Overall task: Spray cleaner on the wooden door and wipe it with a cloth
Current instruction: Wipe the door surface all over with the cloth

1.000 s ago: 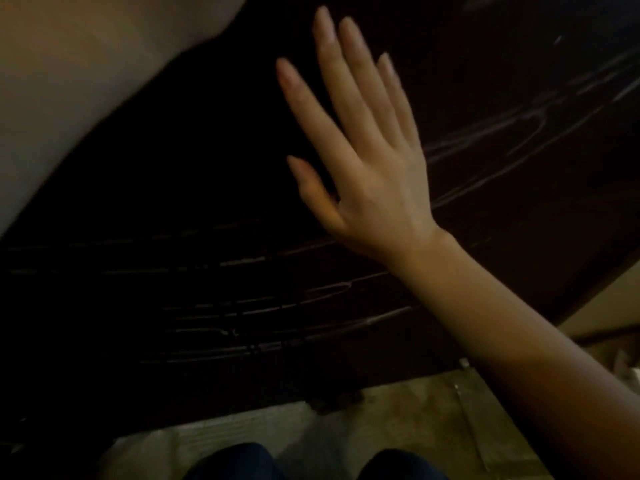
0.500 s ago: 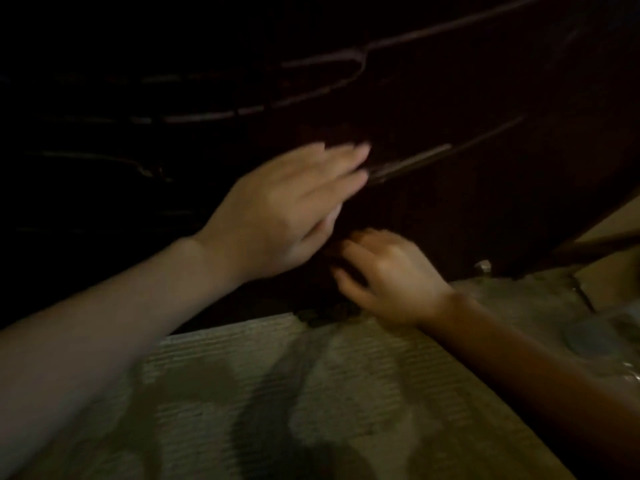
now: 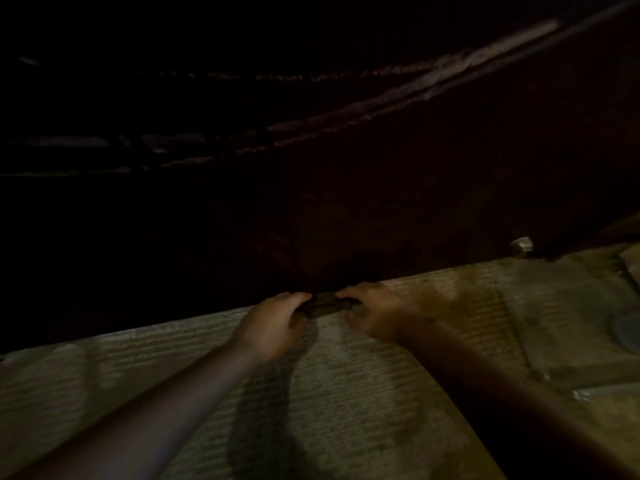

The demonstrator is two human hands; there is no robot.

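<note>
Ribbed pale floor (image 3: 346,393) meets the dark brown wooden door (image 3: 381,209). At that seam, left hand (image 3: 273,323) and right hand (image 3: 375,317) both pinch a small dark crumpled cloth (image 3: 323,304) between them.

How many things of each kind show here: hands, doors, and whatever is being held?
hands: 2 (left hand, right hand, both gripping the wad)
dark wad, likely the cloth: 1
wooden door: 1
Total: 4
</note>
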